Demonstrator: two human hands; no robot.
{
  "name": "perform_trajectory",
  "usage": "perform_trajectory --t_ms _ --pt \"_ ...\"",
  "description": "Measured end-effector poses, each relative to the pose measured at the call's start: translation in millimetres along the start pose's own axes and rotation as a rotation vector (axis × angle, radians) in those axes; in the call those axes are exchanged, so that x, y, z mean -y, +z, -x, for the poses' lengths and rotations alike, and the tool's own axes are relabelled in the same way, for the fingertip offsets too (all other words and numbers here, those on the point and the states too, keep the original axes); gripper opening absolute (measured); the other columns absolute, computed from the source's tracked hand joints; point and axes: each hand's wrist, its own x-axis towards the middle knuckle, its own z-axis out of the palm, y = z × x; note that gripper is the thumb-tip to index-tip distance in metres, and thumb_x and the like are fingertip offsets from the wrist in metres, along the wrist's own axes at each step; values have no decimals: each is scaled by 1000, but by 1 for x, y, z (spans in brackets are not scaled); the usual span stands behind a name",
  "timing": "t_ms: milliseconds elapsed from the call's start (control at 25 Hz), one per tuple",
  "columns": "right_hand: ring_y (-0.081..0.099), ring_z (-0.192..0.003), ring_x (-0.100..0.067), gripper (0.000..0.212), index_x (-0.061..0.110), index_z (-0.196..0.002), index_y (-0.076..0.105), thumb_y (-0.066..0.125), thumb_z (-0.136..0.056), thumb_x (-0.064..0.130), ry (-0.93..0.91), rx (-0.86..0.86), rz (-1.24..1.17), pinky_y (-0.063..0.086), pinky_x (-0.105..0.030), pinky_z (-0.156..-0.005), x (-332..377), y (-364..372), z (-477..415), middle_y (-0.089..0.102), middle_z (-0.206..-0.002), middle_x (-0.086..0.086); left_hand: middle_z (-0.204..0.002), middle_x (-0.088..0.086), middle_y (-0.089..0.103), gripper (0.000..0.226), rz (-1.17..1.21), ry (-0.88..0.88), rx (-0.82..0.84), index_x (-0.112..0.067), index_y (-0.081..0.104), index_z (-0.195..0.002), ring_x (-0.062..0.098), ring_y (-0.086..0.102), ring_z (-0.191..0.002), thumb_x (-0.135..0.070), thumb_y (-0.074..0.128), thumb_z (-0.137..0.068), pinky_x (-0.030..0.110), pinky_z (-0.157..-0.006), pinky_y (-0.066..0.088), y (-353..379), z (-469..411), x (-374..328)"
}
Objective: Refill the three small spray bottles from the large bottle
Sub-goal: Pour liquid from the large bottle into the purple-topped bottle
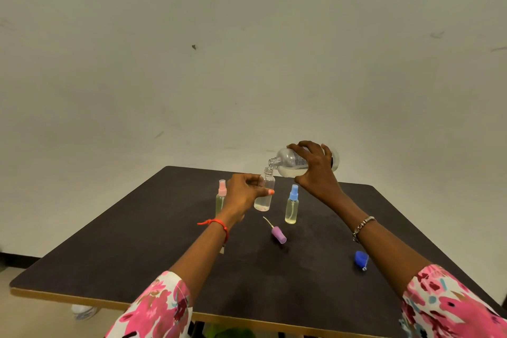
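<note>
Clear big bottle point(288, 162), gripped by the right hand point(315, 170), tilts mouth-down over the open bottle point(264, 197) held upright in the left hand point(242, 191). Pink bottle point(220, 199) stands left of it, blue bottle point(291, 207) right, and the purple sprayer point(278, 234) lies nearer on the bench point(137, 250).

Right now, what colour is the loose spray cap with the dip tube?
Light purple. The spray cap shows best in the head view.
</note>
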Motion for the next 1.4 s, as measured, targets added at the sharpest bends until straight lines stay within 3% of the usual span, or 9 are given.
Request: perform_trajectory --t_ms 440,800,1040,1200,1400 --pt "41 -127 -28 66 13 -126 52 71 -64 -1 -12 -5 -2 9 -49 -114 3 -2 2 50 -128 -15 -111 13 67 49 -4 -1 2 -3 62 -112 24 62 -102 -9 78 -67 35 -91 51 0 1 0" --pt "42 -126 -29 62 12 -124 53 72 -66 2 -20 -14 -1 9 -49 -114 5 -2 2 51 -127 -16 -107 9 67 45 10 12 9 -4 64 -110 15 60 -90 -8 77 -67 21 -74 48 -1 2 2" --pt "42 -125 -27 65 13 -125 53 73 -64 1 -19 -11 5 9 -50 -114 3 -1 3 51 -127 -15 -109 10 67 48 0 10 6 -4 63 -111 13 58 -89 -8 78 -66 21 -76 48 0 1 3" --pt "43 -125 -27 64 14 -124 53 73 -64 1 -22 -15 4 10 -49 -113 3 0 3 52 -126 -14 -108 10 68 46 5 14 19 -4 64 -110 11 58 -87 -7 78 -66 12 -65 45 -1 2 3" --pt "43 -125 -27 63 13 -124 53 73 -65 2 -24 -19 13 10 -49 -114 3 -1 4 52 -126 -15 -104 9 68 44 19 7 22 -5 64 -109 15 61 -91 -6 77 -67 19 -74 49 0 2 4"
